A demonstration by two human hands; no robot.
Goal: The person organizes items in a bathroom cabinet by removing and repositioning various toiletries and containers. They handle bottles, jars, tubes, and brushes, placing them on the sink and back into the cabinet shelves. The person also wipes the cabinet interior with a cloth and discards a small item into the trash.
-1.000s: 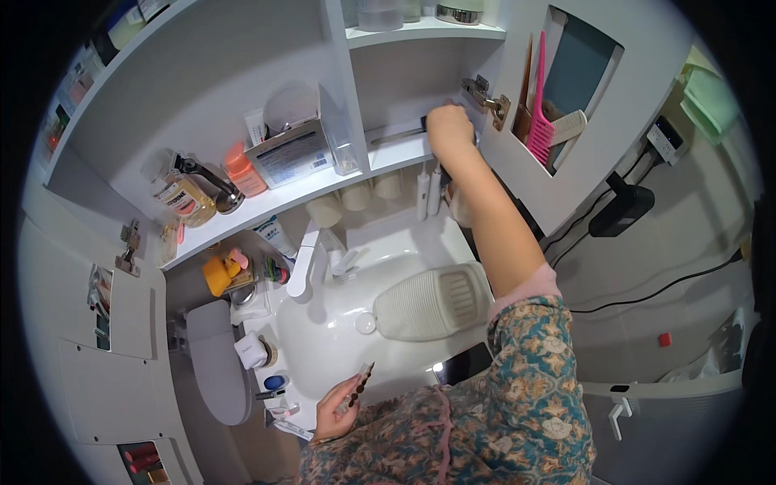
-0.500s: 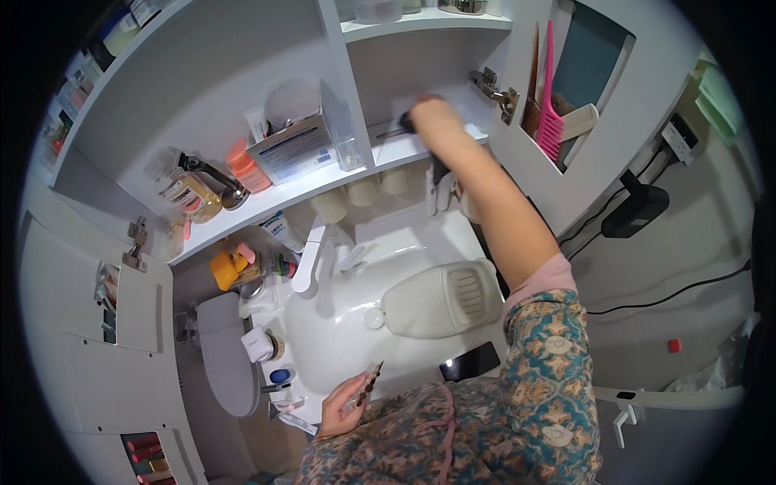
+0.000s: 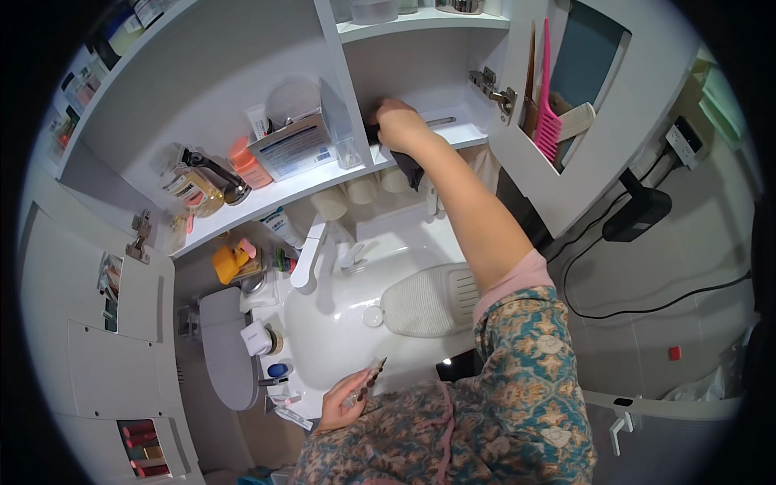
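Note:
My right hand (image 3: 399, 129) reaches into the right-hand compartment of the white cabinet. Its fingers are closed on a dark cloth (image 3: 410, 170), part of which hangs over the shelf's front edge. The fingertips are partly hidden by the back of the hand. Beside it on the shelf (image 3: 469, 133) lies a thin silvery strip (image 3: 440, 121). My left hand (image 3: 341, 402) stays low by my front, at the near rim of the sink. It is closed around a small bundle of slim clear pieces with dark brown spots and a pointed tip (image 3: 374, 376); their kind I cannot make out.
Below the cabinet is a white sink (image 3: 323, 356) holding a ribbed washboard (image 3: 424, 303), with a white faucet (image 3: 307, 259). A phone (image 3: 459, 365) lies at the near rim, partly behind my sleeve. The open cabinet door (image 3: 566, 194) holds a pink comb (image 3: 549, 121). Bottles line the left shelf.
My right hand has moved left along the shelf with the dark cloth, uncovering the silvery strip. My right arm now covers more of the washboard and phone. The left hand has barely moved.

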